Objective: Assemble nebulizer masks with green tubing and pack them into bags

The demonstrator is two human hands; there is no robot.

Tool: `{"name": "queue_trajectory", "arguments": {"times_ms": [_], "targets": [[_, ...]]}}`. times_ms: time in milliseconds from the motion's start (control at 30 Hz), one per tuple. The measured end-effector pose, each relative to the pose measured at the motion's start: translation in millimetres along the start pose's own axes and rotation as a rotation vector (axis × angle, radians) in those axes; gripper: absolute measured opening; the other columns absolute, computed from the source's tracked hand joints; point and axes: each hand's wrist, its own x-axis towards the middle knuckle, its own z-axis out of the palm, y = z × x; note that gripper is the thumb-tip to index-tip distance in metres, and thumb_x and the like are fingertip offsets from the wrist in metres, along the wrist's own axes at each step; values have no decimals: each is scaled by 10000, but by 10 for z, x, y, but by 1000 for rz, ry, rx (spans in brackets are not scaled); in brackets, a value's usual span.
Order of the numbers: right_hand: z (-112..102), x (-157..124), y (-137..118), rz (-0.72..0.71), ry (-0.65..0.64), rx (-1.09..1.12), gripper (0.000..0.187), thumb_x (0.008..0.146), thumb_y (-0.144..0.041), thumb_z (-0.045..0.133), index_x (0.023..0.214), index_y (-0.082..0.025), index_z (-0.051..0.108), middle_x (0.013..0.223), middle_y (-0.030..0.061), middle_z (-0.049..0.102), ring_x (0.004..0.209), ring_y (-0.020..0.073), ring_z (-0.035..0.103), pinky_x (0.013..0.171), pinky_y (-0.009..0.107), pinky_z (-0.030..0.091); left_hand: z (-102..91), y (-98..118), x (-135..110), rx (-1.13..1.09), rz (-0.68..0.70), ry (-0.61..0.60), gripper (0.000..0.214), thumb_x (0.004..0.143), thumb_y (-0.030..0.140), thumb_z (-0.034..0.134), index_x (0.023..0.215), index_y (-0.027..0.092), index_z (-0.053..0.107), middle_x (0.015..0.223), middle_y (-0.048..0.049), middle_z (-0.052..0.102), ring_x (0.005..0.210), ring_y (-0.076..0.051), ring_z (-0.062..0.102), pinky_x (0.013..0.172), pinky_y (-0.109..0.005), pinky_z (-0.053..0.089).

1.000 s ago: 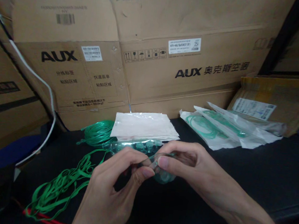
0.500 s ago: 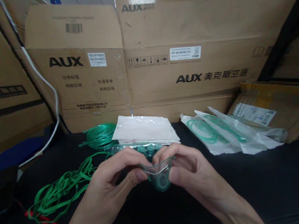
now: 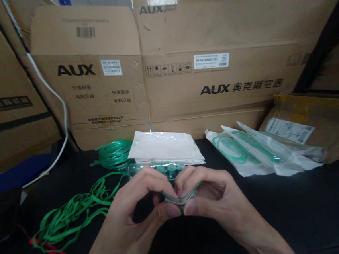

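Note:
Between my two hands is a translucent green oxygen mask (image 3: 180, 201), its silvery nose strip bent in a curve. My left hand (image 3: 135, 210) pinches the left side of the mask between thumb and fingers. My right hand (image 3: 221, 199) does the same on the right, and the two thumbs nearly meet. Most of the mask is hidden behind the fingers. Just beyond the hands lie more clear green plastic parts (image 3: 165, 168), partly covered. Left of my left hand is a loose heap of green elastic straps (image 3: 78, 210).
A coil of green tubing (image 3: 113, 153) sits beside a stack of white pouches (image 3: 165, 147). At right, white packets with green tubing (image 3: 246, 147) lean near a taped carton (image 3: 312, 122). Large cardboard boxes (image 3: 221, 35) wall the back. Red strips (image 3: 53, 250) lie at front left.
Both hands have drawn closer together, thumbs coming toward each other on the strip. The mask's round port, seen before below the fingers, is now hidden.

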Motion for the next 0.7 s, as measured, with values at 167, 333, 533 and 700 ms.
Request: {"name": "queue_trajectory", "arguments": {"times_ms": [167,333,533,700], "targets": [[-27,4,14,-54,-54,-26,191,744,-69,860,844,-226,822,820,-3,720,832,133,644,784,257,501,-13,12,-30,-46,-21,-45,107,915,156,718,910,258,686,877,20,622,823,-130,600,730,-224,480],[-19,3,8,-70,-105,-38,173,723,-107,891,827,-234,836,787,7,721,833,162,643,813,308,506,-20,39,-38,-101,-38,-75,76,930,214,714,863,248,700,831,10,611,758,-131,592,721,-241,477],[-6,15,-22,-88,-99,-99,186,726,-88,883,831,-234,835,772,6,721,809,164,640,790,309,509,-42,-3,-48,-180,-105,-133,105,961,233,669,857,242,678,846,-5,613,773,-142,577,693,-239,453],[1,10,-45,-133,-102,-185,167,742,-96,875,829,-230,829,778,8,729,801,168,648,786,310,522,-35,-61,-54,-273,-147,-156,125,968,291,665,857,234,676,863,-11,616,764,-142,562,676,-237,442]]}}
